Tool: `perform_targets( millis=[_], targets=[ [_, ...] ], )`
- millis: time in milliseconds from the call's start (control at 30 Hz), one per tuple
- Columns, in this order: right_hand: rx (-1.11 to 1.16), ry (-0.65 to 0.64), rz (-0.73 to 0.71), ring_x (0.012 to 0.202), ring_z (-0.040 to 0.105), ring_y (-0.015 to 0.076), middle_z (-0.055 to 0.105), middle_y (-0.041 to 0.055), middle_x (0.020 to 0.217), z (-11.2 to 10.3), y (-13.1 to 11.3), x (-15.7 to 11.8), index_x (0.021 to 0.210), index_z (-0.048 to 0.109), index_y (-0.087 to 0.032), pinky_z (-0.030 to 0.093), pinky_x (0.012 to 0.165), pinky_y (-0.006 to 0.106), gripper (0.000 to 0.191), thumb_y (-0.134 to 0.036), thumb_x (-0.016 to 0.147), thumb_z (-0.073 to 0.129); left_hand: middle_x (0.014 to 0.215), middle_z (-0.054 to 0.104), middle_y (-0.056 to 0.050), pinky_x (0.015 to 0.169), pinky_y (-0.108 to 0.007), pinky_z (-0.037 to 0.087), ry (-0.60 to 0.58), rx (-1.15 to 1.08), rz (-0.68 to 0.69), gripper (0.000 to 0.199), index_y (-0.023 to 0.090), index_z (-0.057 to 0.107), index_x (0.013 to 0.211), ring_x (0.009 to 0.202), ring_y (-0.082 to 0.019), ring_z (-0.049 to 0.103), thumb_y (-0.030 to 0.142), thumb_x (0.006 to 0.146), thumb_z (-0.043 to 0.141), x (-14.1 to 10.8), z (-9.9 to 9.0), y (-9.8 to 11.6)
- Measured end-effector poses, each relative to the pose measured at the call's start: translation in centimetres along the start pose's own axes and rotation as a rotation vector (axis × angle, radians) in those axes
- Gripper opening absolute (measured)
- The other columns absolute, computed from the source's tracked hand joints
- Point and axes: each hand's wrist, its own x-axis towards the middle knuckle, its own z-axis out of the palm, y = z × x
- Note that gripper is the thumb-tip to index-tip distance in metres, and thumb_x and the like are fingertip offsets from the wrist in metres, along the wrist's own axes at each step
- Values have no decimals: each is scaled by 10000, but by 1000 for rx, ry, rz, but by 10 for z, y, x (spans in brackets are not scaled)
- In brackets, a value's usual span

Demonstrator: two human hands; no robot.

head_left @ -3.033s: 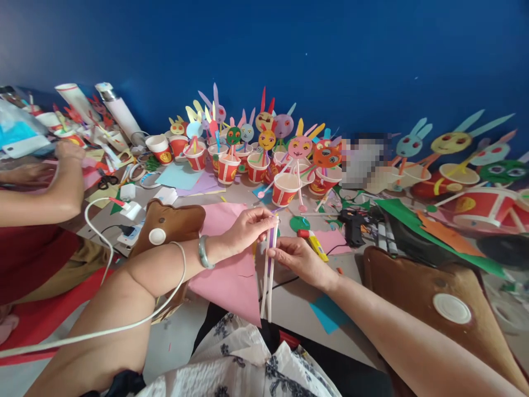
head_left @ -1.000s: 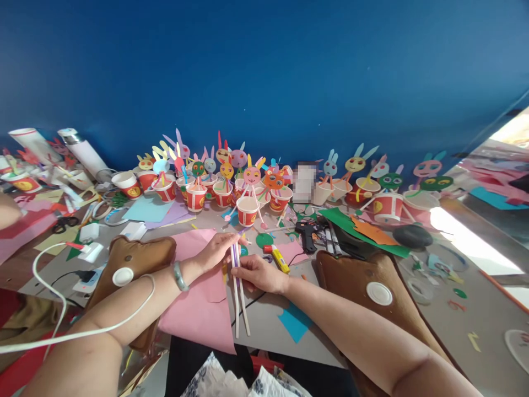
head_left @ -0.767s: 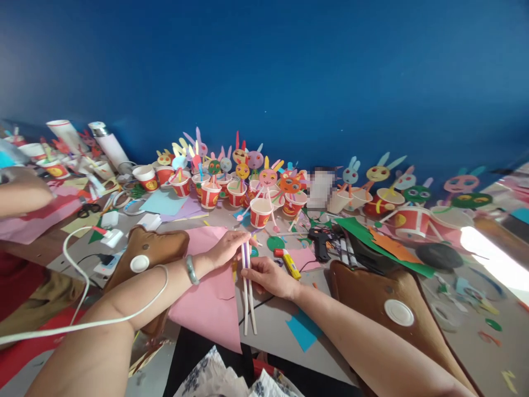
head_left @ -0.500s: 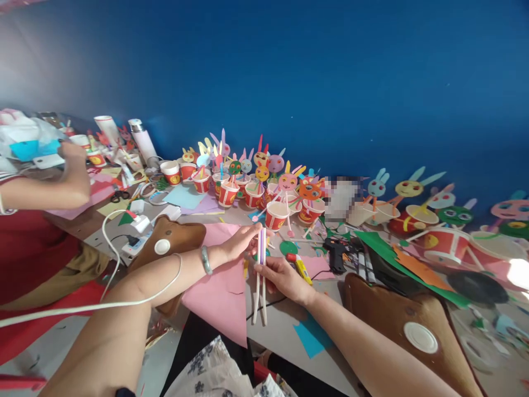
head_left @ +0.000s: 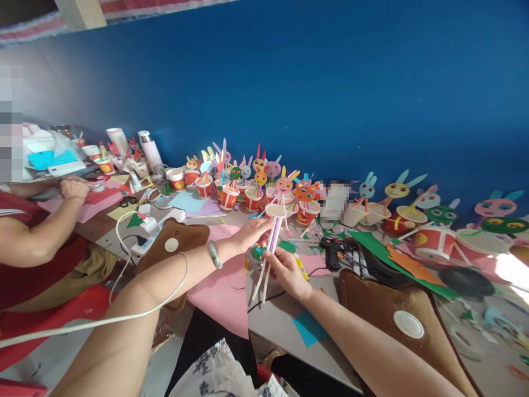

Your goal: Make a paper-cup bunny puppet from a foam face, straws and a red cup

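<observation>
Drinking straws (head_left: 268, 259), a small white and purple bundle, are held tilted above the bench (head_left: 285, 325) beside a pink paper sheet (head_left: 223, 292). Their tops are pinched by the left hand (head_left: 250, 234); the middle is gripped by the right hand (head_left: 287, 270).

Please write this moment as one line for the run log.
left hand: pinches straws' top | right hand: grips straws mid-length | under: pink paper

Daylight glared off the grey tabletop (head_left: 510, 270) at far right; the wide lens bent edges, shadows stayed soft.
</observation>
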Motion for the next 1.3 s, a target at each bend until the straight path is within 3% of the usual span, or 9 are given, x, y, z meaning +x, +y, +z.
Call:
perform_targets(
  millis=[233,533,733,1000,1167,1300],
  targets=[
    [5,-70,48,458,384,81,437,-53,538,-2,2,3,746,518,-193,283,447,240,504,-683,852,572,479,386,59,470,-225,296,-29,24,50,584,104,736,956,446,-77,375,648,862,546,6,-7,-24],
    [-2,-129,71,490,398,89,472,-37,571,-5,22,9,772,527,-189,295,452,237,512,-691,865,553,544,455,38,474,-218,293,-19,46,-10,558,115,750,956,470,-71,411,629,858,557,8,-17,-31],
    [-35,-157,87,502,410,96,513,-18,594,-6,22,6,777,547,-185,296,466,241,499,-674,874,556,561,492,22,459,-216,281,5,-12,-36,545,106,743,881,456,-61,407,626,848,581,9,-18,-40],
    [-66,-128,86,505,410,102,476,-27,558,-5,17,5,752,539,-185,283,469,245,523,-689,887,515,545,470,33,453,-216,258,49,-58,-73,543,95,726,840,447,-57,385,628,793,635,7,-14,-35],
    [-67,-126,85,504,407,99,512,-15,580,-5,17,4,750,551,-183,280,465,248,516,-678,893,512,618,535,17,453,-220,254,48,-69,-98,601,100,731,928,446,-46,384,673,796,606,5,-14,-32],
    [-92,-164,90,476,393,89,496,-21,551,-5,18,3,721,537,-185,258,447,245,522,-680,883,527,653,596,-17,453,-225,253,70,-79,-92,582,89,734,886,433,-40,373,652,802,615,5,-14,-34]
  ],
)
